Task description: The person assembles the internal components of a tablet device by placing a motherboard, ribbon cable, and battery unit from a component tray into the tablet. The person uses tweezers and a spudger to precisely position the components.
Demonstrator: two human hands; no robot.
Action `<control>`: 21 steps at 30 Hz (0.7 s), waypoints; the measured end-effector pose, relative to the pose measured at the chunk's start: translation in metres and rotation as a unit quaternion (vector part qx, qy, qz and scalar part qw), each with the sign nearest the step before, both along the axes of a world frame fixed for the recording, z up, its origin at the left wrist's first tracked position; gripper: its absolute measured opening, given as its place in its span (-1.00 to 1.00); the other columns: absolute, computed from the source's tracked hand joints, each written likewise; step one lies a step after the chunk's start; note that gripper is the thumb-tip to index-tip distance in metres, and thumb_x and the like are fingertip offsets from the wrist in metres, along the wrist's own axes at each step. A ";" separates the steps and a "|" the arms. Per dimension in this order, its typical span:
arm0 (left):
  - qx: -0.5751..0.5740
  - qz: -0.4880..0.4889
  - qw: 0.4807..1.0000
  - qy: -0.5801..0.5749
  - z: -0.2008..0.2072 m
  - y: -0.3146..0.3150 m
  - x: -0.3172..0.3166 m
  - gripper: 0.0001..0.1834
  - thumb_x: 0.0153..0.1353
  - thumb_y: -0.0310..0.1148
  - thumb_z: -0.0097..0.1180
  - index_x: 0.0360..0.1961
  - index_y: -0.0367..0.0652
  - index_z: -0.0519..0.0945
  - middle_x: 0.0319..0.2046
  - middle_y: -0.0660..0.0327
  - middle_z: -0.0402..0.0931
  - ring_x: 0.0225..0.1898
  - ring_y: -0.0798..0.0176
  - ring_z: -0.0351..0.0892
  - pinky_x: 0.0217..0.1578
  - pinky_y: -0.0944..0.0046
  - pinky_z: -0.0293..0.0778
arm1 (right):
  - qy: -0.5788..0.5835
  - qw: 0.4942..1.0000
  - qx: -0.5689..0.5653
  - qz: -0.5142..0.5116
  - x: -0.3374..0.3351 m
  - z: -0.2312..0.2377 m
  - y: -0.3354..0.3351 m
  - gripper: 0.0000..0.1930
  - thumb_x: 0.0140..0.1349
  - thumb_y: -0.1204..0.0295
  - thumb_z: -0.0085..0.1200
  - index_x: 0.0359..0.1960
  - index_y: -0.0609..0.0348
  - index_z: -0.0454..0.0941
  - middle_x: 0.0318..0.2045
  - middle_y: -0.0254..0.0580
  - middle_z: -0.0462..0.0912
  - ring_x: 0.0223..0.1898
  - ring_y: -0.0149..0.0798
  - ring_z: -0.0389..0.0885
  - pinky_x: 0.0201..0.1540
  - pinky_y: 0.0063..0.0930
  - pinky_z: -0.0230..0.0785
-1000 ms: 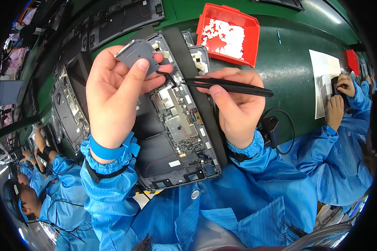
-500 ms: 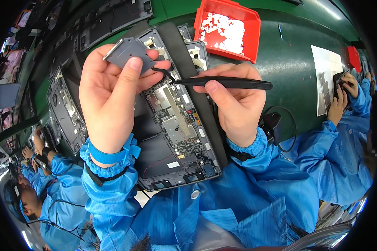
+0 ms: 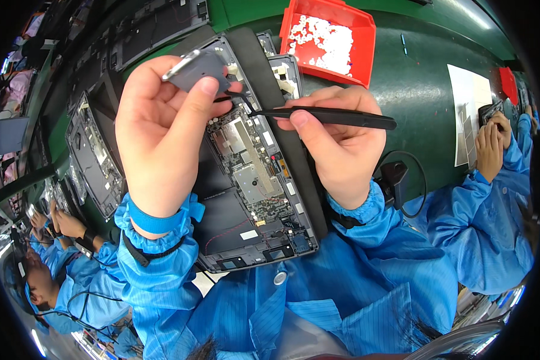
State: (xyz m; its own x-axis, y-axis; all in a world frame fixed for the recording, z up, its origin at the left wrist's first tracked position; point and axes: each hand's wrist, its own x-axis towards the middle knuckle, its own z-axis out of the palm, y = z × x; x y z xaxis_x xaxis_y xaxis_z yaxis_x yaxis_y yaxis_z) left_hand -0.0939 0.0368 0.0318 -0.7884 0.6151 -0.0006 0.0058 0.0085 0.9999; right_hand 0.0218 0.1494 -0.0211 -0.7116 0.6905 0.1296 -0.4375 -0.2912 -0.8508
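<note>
My left hand (image 3: pixel 162 135) is closed on a flat grey metal part (image 3: pixel 199 70) with a shiny edge, pinched under the thumb. A thin black cable (image 3: pixel 241 97) runs from beside that part toward the circuit board (image 3: pixel 255 180). The board sits in an opened tablet-like housing (image 3: pixel 222 219) beneath both hands. In my right hand (image 3: pixel 342 153) are black tweezers (image 3: pixel 348 118), held almost level and pointing left. Their tips meet the cable's end at the board's upper edge; whether they grip it I cannot tell. My left fingers hide part of the housing's top.
A red bin (image 3: pixel 366 51) of small white pieces stands beyond my right hand. A dark strip (image 3: pixel 276 96) runs along the housing's right side. Another opened housing (image 3: pixel 93 156) lies at the left. Co-workers in blue sit on both sides; a white sheet (image 3: pixel 462 114) lies at the right.
My left hand has shifted slightly right, and the grey part has tilted a little. The tweezers' tips have moved slightly up and right with the cable's end.
</note>
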 end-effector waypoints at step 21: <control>-0.037 0.002 0.999 0.039 -0.006 0.000 -0.006 -0.73 0.17 -0.61 -0.01 -0.10 -0.35 0.30 -0.24 0.02 0.49 -0.22 0.17 0.57 -0.21 0.35 0.52 | -0.028 0.982 0.168 -0.084 -0.004 -0.003 -0.008 -0.76 -0.09 0.73 0.17 -0.46 0.32 0.32 -0.44 -0.02 0.54 -0.45 -0.38 0.49 -0.40 -0.57 0.33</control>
State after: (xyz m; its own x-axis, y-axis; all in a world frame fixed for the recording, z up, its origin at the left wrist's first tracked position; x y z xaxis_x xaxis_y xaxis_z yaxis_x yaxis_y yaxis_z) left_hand -0.0995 0.0369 0.0261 -0.7902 0.6126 0.0161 0.0842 0.0825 0.9930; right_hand 0.0176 0.1410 -0.0239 -0.6034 0.7242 0.3338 -0.4045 0.0828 -0.9108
